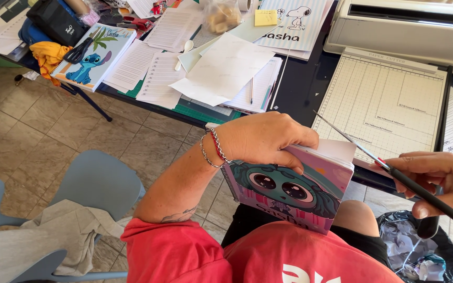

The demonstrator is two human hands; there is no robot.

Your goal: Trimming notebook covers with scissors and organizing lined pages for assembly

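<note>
My left hand grips a spiral-bound notebook with a pink cover and a big-eyed cartoon figure, held upright on my lap with its pages facing the table. My right hand holds black-handled scissors; their thin blades point up and left, crossing over the notebook's top right corner. Bracelets, one red and one silver, circle my left wrist.
A paper cutter with a gridded board lies on the dark table ahead. Loose lined sheets, a blue cartoon notebook and a second pair of scissors sit at left. A blue chair stands left; a bin bag with scraps sits lower right.
</note>
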